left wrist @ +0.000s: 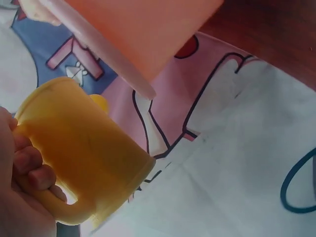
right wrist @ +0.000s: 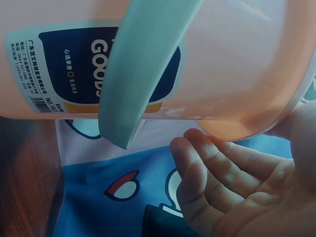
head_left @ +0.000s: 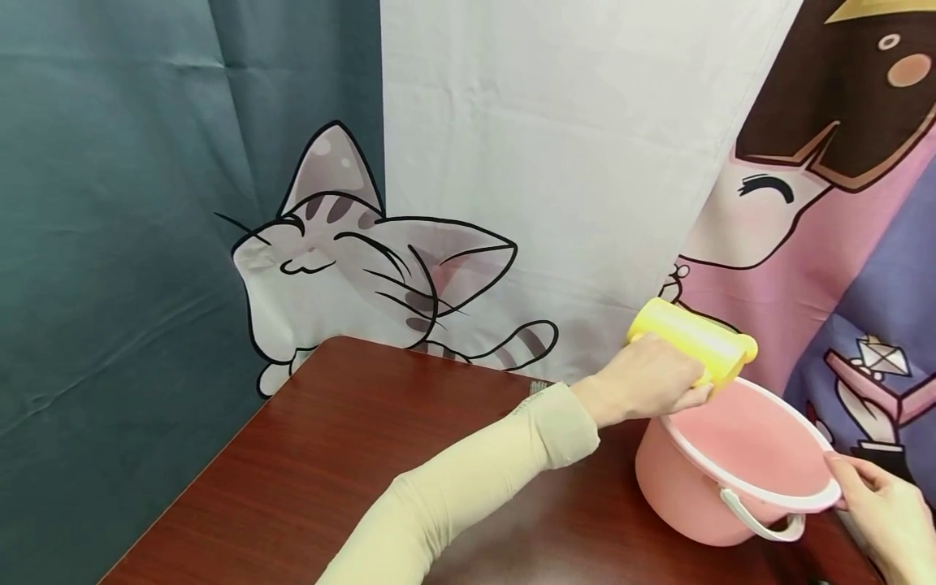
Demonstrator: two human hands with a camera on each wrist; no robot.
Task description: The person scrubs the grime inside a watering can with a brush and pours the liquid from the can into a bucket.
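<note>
My left hand (head_left: 654, 375) grips the handle (left wrist: 74, 210) of a yellow plastic jug (head_left: 687, 337), its fingers curled round it. The jug lies tipped on its side above the far left rim of a pink bucket (head_left: 691, 487), its mouth and small spout facing right. No liquid shows leaving it. At the bucket's right side, my right hand (head_left: 881, 500) pinches the white rim (head_left: 786, 493) with the thumb, its other fingers under the edge. A pale bail handle (right wrist: 143, 64) hangs down the bucket's side, partly covering a dark blue label (right wrist: 74, 69).
The bucket is on the right part of a reddish-brown wooden table (head_left: 351, 439). Behind the table hangs a curtain (head_left: 570, 162) printed with a cat and cartoon figures. A small greyish object (head_left: 539, 387) is at the table's back edge, partly behind my left sleeve (head_left: 475, 479).
</note>
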